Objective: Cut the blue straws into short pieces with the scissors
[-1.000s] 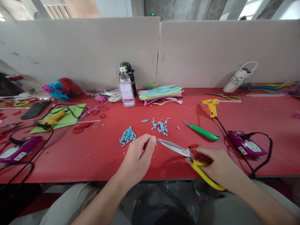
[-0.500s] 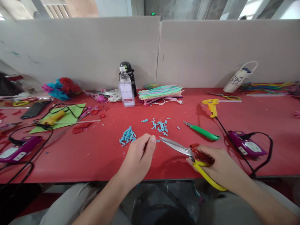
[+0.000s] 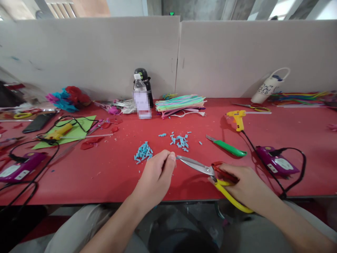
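Note:
My left hand (image 3: 155, 177) hovers over the red table (image 3: 105, 175) near its front edge, its fingers pinched together on something too small to make out, right at the tips of the scissors (image 3: 207, 174). My right hand (image 3: 243, 188) grips the scissors by their red and yellow handles, and the blades are closed and point left at the pinch. Two lots of short blue cut pieces lie just beyond: a small heap (image 3: 143, 153) and a scatter (image 3: 180, 140).
A green box cutter (image 3: 226, 146), a yellow glue gun (image 3: 237, 117) and a purple power unit (image 3: 276, 163) lie to the right. A stack of pastel pipe cleaners (image 3: 180, 103) and a water bottle (image 3: 140, 96) stand behind. Cables, green paper and a second purple unit (image 3: 18, 167) crowd the left.
The scissor blades were slightly apart half a second ago with a blue bit at my fingertips; now they are closed against the pinch. Both hands stay in place.

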Available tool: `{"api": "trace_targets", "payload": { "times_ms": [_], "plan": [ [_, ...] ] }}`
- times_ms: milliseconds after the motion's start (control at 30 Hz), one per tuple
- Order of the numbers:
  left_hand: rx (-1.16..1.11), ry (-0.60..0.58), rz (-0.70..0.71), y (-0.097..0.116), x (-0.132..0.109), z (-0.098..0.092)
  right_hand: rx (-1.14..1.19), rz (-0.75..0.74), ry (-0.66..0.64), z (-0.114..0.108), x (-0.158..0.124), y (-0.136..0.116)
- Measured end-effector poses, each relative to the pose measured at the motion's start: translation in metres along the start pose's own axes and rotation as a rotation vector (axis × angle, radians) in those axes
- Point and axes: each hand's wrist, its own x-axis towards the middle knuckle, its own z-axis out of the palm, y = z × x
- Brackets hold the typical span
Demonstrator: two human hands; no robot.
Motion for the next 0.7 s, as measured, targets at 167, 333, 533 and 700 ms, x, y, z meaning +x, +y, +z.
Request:
{"api": "trace_targets", "payload": {
  "times_ms": [167, 333, 533, 700],
  "plan": [
    [0.005, 0.0, -0.001, -0.001, 0.0003, 0.0004, -0.012, -0.013, 0.037, 0.0002, -0.0009, -0.0029],
    [0.019, -0.001, 0.01, -0.0017, 0.001, 0.0002, -0.016, -0.013, 0.022, 0.0015, -0.0021, -0.0054],
    [0.011, -0.017, -0.003, 0.0003, 0.0002, 0.0002, -0.009, -0.001, 0.003, 0.0017, -0.0012, -0.0014],
    [0.011, -0.03, -0.009, 0.0005, -0.0003, 0.0006, -0.01, 0.007, -0.005, 0.0022, -0.0015, 0.0013]
  ]
}}
